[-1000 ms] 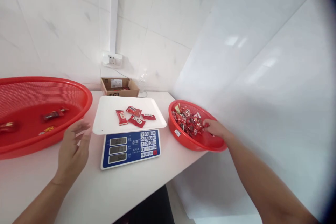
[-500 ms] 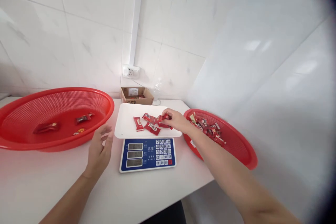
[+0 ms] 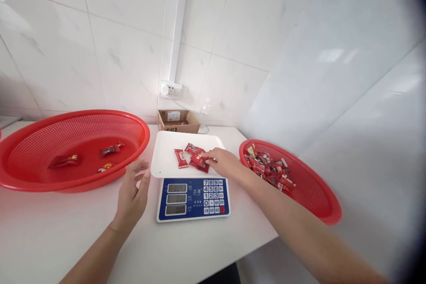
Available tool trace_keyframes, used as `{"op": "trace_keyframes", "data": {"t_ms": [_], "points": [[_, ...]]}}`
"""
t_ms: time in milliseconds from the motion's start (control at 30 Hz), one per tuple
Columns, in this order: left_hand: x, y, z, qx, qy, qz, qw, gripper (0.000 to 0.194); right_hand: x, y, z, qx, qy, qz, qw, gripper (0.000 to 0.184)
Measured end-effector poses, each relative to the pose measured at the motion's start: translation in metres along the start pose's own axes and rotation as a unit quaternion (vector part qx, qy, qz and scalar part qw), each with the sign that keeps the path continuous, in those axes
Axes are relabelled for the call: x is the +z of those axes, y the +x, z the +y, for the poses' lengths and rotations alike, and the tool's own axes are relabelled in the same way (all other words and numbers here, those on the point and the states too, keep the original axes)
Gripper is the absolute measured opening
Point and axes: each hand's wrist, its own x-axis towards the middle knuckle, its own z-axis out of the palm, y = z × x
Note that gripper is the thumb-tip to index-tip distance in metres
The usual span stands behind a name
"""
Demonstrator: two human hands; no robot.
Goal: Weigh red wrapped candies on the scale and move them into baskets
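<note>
On the white weighing tray (image 3: 166, 151) lie several red wrapped candies (image 3: 181, 158) in a loose group. My right hand (image 3: 222, 161) reaches in from the right, its fingertips closed on a red wrapped candy (image 3: 199, 156) at the group's right side; part of that candy is hidden by the fingers. Beside the tray's left edge is my left hand (image 3: 133, 191), fingers apart and slightly curled, holding nothing. Below the tray sits the blue keypad panel of the scale (image 3: 195, 197), with three small displays too faint to read surely.
A big red basket (image 3: 89, 115) on the left holds a few wrapped candies. Another red basket (image 3: 319, 195) at right, tilted, holds a pile of them. Behind the scale are a cardboard box (image 3: 166, 126) and a wall socket (image 3: 171, 90). The white table's (image 3: 146, 248) front edge runs lower right.
My right hand has moved lower and nearer on the tray, and the candies under it lie closer together. My left hand stays open by the tray. The view has shifted slightly.
</note>
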Motion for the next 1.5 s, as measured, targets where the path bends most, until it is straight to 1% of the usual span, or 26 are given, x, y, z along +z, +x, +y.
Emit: {"op": "trace_keyframes", "data": {"t_ms": [133, 200, 267, 367, 500, 633, 733, 900, 1000, 1133, 1233, 1367, 1500], "points": [[0.0, 0.001, -0.003, 0.0, -0.002, -0.002, 1.0, 0.033, -0.004, -0.001, -0.004, 0.001, -0.022, 0.007, 1.0, 0.032], [0.0, 0.002, -0.005, -0.006, -0.011, -0.001, 1.0, 0.033, -0.011, -0.006, -0.002, 0.012, -0.004, 0.027, 1.0, 0.031], [0.001, 0.003, -0.005, -0.012, -0.017, 0.001, 1.0, 0.033, -0.02, -0.014, 0.005, 0.029, 0.023, 0.06, 0.998, 0.031], [0.001, 0.003, -0.004, -0.013, -0.021, 0.0, 1.0, 0.033, -0.032, -0.032, 0.027, 0.064, 0.055, 0.105, 0.991, 0.031], [0.0, 0.002, -0.002, -0.016, -0.014, -0.001, 1.0, 0.033, -0.039, -0.06, 0.07, 0.131, 0.066, 0.144, 0.979, 0.033], [0.001, 0.002, 0.0, -0.013, -0.025, 0.006, 1.0, 0.032, -0.031, -0.091, 0.11, 0.224, 0.051, 0.166, 0.959, 0.035], [0.001, 0.001, -0.001, -0.005, -0.036, 0.005, 0.999, 0.033, -0.019, -0.114, 0.127, 0.266, 0.038, 0.165, 0.949, 0.035], [0.001, 0.001, -0.003, -0.002, -0.028, -0.002, 1.0, 0.031, -0.008, -0.141, 0.135, 0.302, 0.03, 0.171, 0.937, 0.034], [0.001, 0.002, -0.003, 0.003, -0.021, -0.002, 1.0, 0.031, -0.007, -0.147, 0.138, 0.332, 0.04, 0.175, 0.926, 0.032], [0.001, 0.001, -0.004, 0.003, -0.021, -0.003, 1.0, 0.03, -0.006, -0.151, 0.141, 0.344, 0.051, 0.189, 0.918, 0.031], [0.001, 0.001, -0.003, -0.002, -0.022, -0.003, 1.0, 0.03, -0.004, -0.153, 0.142, 0.342, 0.063, 0.194, 0.917, 0.029], [0.002, 0.002, -0.002, -0.004, -0.015, -0.007, 1.0, 0.03, -0.003, -0.153, 0.141, 0.339, 0.059, 0.187, 0.92, 0.027], [0.001, 0.002, -0.002, -0.003, -0.009, -0.003, 1.0, 0.03, -0.002, -0.153, 0.143, 0.325, 0.037, 0.205, 0.922, 0.035]]}}
